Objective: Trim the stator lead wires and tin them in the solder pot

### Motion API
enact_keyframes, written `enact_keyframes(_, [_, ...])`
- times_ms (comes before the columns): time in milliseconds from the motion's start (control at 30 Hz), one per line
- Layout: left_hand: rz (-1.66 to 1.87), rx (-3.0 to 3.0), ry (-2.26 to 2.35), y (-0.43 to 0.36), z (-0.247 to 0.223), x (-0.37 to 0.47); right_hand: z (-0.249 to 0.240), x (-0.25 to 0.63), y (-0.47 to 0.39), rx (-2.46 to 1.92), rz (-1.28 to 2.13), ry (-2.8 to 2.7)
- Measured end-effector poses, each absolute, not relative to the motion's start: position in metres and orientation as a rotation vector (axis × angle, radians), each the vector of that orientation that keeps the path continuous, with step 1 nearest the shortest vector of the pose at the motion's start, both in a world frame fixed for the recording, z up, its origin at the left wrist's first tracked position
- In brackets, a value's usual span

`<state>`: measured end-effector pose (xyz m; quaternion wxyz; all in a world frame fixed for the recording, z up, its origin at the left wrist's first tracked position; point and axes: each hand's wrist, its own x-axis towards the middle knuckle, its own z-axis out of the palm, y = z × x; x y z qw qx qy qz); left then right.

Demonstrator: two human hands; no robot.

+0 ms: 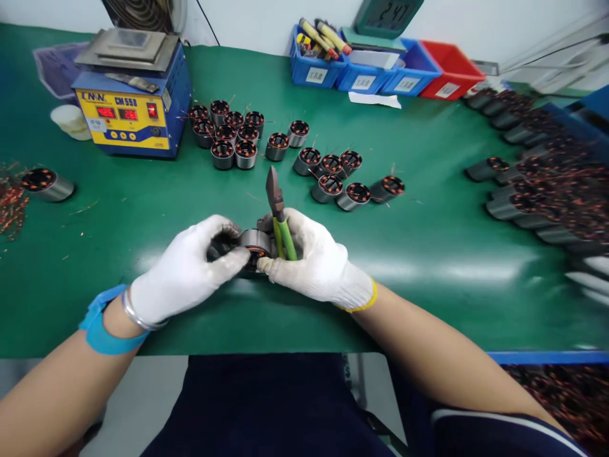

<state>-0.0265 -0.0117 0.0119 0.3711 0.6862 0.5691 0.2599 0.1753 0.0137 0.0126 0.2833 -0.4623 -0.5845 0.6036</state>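
Observation:
Both my hands wear white knitted gloves and meet near the front of the green bench. My left hand [195, 266] grips the left side of a motor stator [255, 240], a steel ring with copper windings inside. From the other side, the fingertips of my right hand [314, 257] press on the same stator. Tucked in my right palm is a pair of green-handled cutting pliers [280, 219], jaws pointing up and away from me. My fingers hide part of the stator.
More stators [235, 133] stand in clusters beyond my hands; many more [552, 184] crowd the right side. A blue and yellow CM558 unit [128, 120] stands back left. Blue bins [318, 71] and a red bin [450, 70] line the wall. Copper scraps [10, 206] lie far left.

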Motion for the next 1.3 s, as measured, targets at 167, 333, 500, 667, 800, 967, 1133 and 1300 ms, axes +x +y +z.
enact_keyframes(167, [0.683, 1.919, 1.407, -0.017, 0.025, -0.031, 0.01, 0.177, 0.014, -1.312, 1.54, -1.634])
enact_keyframes(333, [1.431, 1.547, 1.226, -0.012, 0.022, -0.043, 0.014, 0.177, 0.015, -1.317, 1.598, -1.574])
enact_keyframes(500, [0.756, 1.976, 1.498, -0.019, 0.018, -0.027, 0.01, 0.175, 0.015, -1.223, 1.725, -1.49])
enact_keyframes(667, [0.635, 1.861, 1.138, -0.021, 0.036, -0.038, 0.006, 0.184, 0.028, -1.322, 1.566, -1.416])
enact_keyframes(800, [0.749, 1.824, 1.52, -0.016, 0.026, -0.034, 0.007, 0.185, 0.028, -1.279, 1.575, -1.39])
enact_keyframes(967, [0.811, 1.573, 1.354, -0.019, 0.006, -0.018, 0.009, 0.178, 0.02, -1.218, 1.718, -1.378])
enact_keyframes(1133, [1.74, 1.199, 1.407, -0.01, 0.009, -0.032, 0.008, 0.177, 0.02, -1.227, 1.788, -1.29])
enact_keyframes(1300, [1.111, 1.883, 1.599, -0.012, 0.005, -0.028, 0.006, 0.175, 0.017, -1.244, 1.784, -1.291])
